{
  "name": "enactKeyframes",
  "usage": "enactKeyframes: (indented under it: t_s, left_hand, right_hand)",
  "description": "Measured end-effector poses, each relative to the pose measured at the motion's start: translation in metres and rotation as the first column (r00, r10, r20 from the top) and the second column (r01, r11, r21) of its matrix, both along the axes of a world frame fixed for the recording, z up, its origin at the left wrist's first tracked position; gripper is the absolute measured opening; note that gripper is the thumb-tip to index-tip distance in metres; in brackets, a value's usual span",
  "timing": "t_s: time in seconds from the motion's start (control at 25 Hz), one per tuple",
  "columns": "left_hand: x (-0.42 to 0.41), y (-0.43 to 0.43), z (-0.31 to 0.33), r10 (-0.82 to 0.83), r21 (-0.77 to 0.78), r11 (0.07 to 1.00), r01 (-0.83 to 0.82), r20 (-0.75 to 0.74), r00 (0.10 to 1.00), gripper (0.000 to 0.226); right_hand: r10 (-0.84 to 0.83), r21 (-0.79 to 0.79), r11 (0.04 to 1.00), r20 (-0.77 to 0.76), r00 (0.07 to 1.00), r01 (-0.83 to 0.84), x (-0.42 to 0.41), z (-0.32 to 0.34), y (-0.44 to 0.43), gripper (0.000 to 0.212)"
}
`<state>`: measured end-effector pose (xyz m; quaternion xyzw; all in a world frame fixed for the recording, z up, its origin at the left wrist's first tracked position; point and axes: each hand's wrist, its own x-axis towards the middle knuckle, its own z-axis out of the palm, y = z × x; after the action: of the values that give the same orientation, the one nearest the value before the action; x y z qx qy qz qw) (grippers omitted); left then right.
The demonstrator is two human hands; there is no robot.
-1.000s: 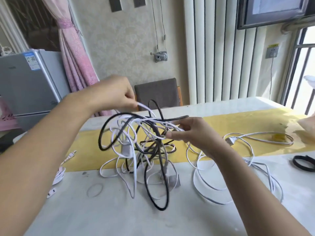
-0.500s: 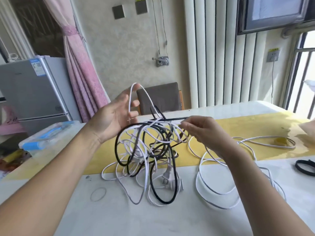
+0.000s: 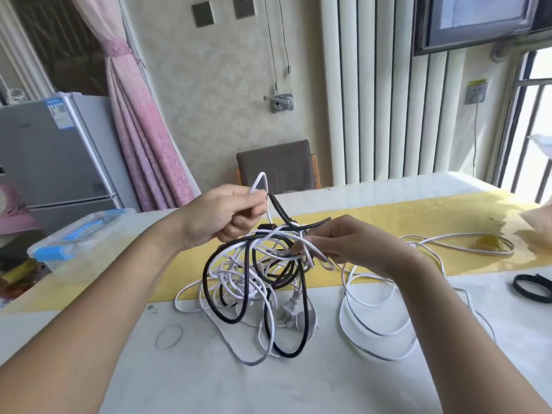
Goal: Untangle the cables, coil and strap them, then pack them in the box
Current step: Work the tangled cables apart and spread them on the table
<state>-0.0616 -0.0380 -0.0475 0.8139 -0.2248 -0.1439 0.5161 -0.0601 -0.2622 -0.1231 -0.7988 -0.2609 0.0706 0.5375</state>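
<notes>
Place: a home, most likely a dining or living room.
Fridge: a small grey fridge [image 3: 53,162] stands at the left.
Curtain: a pink curtain [image 3: 143,138], tied back, hangs beside it.
Table: a pale table [image 3: 298,383] with a yellow runner [image 3: 418,216]; a chair [image 3: 276,167] at its far side.
Wall: patterned wallpaper [image 3: 215,100], and a socket [image 3: 477,92] near the barred window [image 3: 534,138].

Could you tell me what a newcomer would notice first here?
A knot of black and white cables is half lifted off the table's middle, the left hand pinching a white loop, the right hand pinching strands. A loose white cable sprawls to its right; a clear box sits at the left edge.
</notes>
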Motion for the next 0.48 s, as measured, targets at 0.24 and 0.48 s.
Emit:
enactKeyframes:
  t_s: [0.24, 0.48]
  left_hand:
    - [0.014, 0.034, 0.074, 0.07, 0.155, 0.705, -0.692, 0.956, 0.285, 0.039]
    - [0.009, 0.032, -0.008, 0.227, 0.331, 0.825, -0.459, 0.549, 0.804, 0.044]
  right_hand:
    - [-0.47, 0.269, 0.87, 0.2, 0.86, 0.413, 0.0, 0.008, 0.001, 0.021]
    - [-0.673, 0.191, 0.74, 0.238, 0.701, 0.645, 0.007, 0.003, -0.013, 0.019]
